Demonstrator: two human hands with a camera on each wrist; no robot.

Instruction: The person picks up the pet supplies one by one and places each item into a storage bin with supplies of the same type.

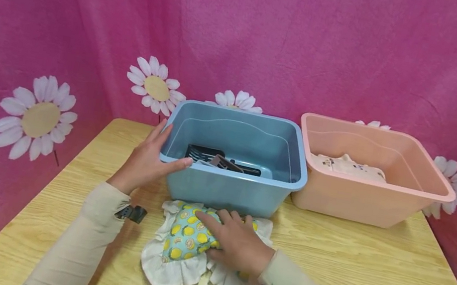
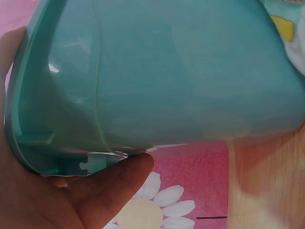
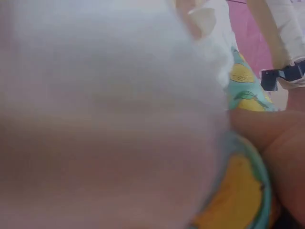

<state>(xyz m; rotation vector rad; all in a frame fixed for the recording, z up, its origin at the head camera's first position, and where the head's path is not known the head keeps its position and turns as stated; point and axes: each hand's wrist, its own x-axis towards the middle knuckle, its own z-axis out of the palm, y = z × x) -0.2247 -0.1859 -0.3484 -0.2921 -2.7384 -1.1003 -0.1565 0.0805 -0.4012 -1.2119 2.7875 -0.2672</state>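
Note:
A blue plastic tub [image 1: 229, 188] stands at the middle back of the table. My left hand [image 1: 146, 161] holds its front left corner, thumb over the front rim and fingers along the side. In the left wrist view the fingers [image 2: 119, 191] reach under the rim of the tub [image 2: 190, 71]. In front of the tub lies a lemon-print cushion [image 1: 186, 237] with a white ruffled edge. My right hand [image 1: 238, 243] grips the cushion from above, its fabric bunched in the middle. White ruffle [image 3: 109, 62] blurs and blocks much of the right wrist view.
Inside the blue tub lie black utensils [image 1: 205, 153] and a brownish item [image 1: 225, 163], partly hidden by the rim. To the right stands a pink tub [image 1: 346, 201] holding a cream printed cloth item [image 1: 350, 168]. A pink flowered curtain [image 1: 247, 34] hangs behind the wooden table [image 1: 393, 273].

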